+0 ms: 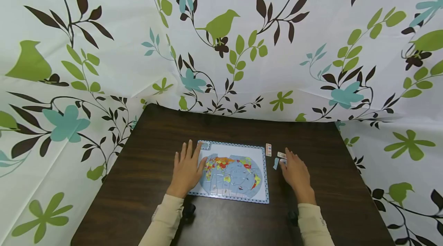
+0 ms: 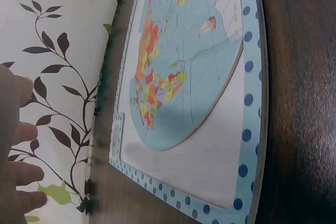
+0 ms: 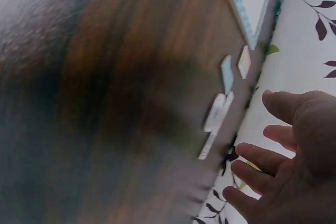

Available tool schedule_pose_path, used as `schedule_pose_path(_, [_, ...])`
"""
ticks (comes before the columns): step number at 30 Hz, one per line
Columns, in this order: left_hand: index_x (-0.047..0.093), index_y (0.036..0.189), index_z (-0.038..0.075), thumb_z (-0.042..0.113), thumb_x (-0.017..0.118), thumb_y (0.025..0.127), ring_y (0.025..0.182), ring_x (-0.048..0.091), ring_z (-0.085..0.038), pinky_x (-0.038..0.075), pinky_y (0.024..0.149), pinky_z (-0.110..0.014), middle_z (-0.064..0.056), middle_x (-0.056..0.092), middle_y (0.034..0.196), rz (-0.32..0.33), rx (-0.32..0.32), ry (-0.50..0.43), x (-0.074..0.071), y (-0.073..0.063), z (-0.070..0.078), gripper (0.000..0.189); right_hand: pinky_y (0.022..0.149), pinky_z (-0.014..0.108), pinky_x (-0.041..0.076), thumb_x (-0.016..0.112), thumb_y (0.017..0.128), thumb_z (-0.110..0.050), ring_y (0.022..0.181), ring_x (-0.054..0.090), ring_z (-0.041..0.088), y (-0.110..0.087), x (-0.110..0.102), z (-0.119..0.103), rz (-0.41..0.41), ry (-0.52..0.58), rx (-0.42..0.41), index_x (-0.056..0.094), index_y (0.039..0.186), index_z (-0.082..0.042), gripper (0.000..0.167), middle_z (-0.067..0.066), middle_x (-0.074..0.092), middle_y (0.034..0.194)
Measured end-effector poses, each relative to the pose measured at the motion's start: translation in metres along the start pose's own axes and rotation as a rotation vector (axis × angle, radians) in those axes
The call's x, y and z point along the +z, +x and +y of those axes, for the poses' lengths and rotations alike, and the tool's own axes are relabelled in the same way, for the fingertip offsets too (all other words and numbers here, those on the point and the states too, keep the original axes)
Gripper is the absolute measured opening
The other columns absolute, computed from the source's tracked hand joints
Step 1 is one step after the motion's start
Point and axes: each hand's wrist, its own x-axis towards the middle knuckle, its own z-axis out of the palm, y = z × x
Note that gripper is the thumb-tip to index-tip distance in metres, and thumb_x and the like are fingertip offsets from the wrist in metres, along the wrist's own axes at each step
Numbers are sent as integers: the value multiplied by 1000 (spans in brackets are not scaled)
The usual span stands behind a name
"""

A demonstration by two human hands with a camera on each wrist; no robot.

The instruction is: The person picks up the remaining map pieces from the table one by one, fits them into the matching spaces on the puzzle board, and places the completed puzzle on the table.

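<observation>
A world map puzzle (image 1: 226, 178) lies on the table in a white board (image 1: 242, 149) with a dotted blue border. My left hand (image 1: 187, 171) is spread over the board's left edge, thumb towards the map and nothing in its grasp. My right hand (image 1: 297, 173) is to the right of the board, fingers loosely extended and apart in the right wrist view. Its fingertips are near several loose puzzle pieces: a light blue one (image 3: 227, 74), a pale rounded one (image 3: 214, 113), a narrow strip (image 3: 210, 139) and a small label-like piece (image 1: 268, 149).
The dark wooden table (image 1: 238, 225) runs back to a white cloth (image 1: 242, 92) printed with leaves, birds and flowers. That cloth hangs behind and along both sides. A small blue-edged inset (image 1: 205, 145) marks the board's upper left corner.
</observation>
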Motion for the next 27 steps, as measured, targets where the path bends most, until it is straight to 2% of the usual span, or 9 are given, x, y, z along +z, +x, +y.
schedule_pose_path(5, [36, 169, 14, 46, 50, 112, 161, 26, -53, 25, 124, -78, -28, 29, 174, -25, -46, -17, 2, 0, -6, 66, 118, 72, 38, 55, 109, -13, 148, 44, 57, 4, 7, 13, 7, 22, 21, 40, 160, 6, 56, 36, 45, 160])
schedule_pose_path(9, [39, 167, 11, 40, 54, 111, 158, 30, -57, 29, 121, -79, -31, 34, 171, -87, -76, 3, 5, -4, -12, 65, 108, 72, 47, 54, 107, -7, 139, 53, 57, 9, 9, 25, 24, 33, 45, 46, 156, 7, 52, 35, 51, 156])
schedule_pose_path(13, [41, 165, 8, 34, 59, 109, 155, 33, -60, 32, 118, -80, -34, 36, 168, -146, -94, 13, 8, -9, -18, 65, 102, 72, 50, 55, 106, -4, 135, 56, 57, 16, 8, 34, 24, 38, 70, 50, 154, 6, 49, 34, 52, 155])
schedule_pose_path(19, [40, 165, 6, 31, 62, 108, 152, 35, -62, 34, 116, -80, -37, 35, 167, -198, -114, 0, 11, -16, -25, 66, 109, 73, 45, 52, 107, -2, 142, 47, 58, 25, 11, 42, 20, 55, 69, 52, 152, 7, 46, 33, 45, 162])
schedule_pose_path(27, [38, 166, 7, 32, 61, 108, 152, 35, -62, 35, 115, -81, -37, 35, 167, -236, -129, -8, 8, -16, -27, 67, 111, 73, 42, 60, 105, -3, 141, 46, 58, 30, 16, 42, 35, 37, 55, 57, 148, 8, 44, 33, 48, 159])
